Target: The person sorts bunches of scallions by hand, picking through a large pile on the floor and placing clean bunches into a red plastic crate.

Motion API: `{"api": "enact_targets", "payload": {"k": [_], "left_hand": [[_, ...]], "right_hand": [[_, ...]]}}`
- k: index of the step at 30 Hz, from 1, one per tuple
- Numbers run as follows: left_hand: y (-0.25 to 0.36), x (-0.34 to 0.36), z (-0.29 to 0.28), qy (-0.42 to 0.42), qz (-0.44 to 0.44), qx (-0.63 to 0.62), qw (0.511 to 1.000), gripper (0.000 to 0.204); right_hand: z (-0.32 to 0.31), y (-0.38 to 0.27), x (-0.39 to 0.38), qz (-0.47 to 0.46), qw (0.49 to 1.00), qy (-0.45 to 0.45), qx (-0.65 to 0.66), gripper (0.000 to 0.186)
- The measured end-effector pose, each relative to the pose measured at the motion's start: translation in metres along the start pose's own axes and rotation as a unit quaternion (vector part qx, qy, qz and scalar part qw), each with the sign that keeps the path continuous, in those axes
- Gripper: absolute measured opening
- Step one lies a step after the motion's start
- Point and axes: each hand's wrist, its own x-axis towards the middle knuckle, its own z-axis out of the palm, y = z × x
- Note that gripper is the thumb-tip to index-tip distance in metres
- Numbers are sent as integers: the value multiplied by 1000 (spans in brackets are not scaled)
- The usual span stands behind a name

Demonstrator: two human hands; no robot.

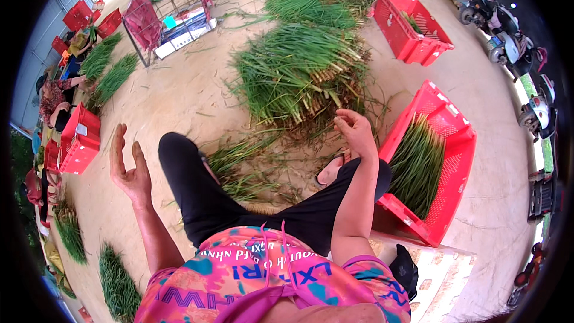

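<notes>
Counting from the middle of my view, the pale tan floor (197, 78) carries a big heap of green stalks (293, 72) at twelve o'clock, a stalk-filled red crate (458, 158) at three, scattered stalks (242, 182) near seven and a green bundle (116, 281) toward eight.

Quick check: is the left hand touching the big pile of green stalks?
Apart. The head view shows bare floor between the open left hand and the pile of green stalks.

Open floor (185, 98) runs left of the heap of green stalks (293, 69). A red crate (458, 161) blocks its near right, a second crate (421, 52) its far right; loose stalks (234, 158) litter its near side.
</notes>
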Motion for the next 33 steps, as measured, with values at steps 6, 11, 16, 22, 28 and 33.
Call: {"api": "enact_targets", "payload": {"k": [6,11,16,22,28,33], "left_hand": [[-6,-2,18,-21,-16,-33,999,39],[-2,4,75,-135,-30,-105,985,43],[-12,18,168,-356,38,-94,929,58],[-27,-3,289,-585,202,-46,784,61],[-33,-23,306,-699,197,-43,686,60],[-48,-15,303,-735,146,-25,662,67]], "right_hand": [[-34,-9,-2,17,988,-19,-152,37],[-70,-1,59,42,949,-8,-313,52],[-86,32,140,7,879,43,-475,77],[-80,87,254,93,860,55,-498,87],[-69,153,352,83,844,85,-523,95],[-53,171,398,139,814,19,-563,94]]}}
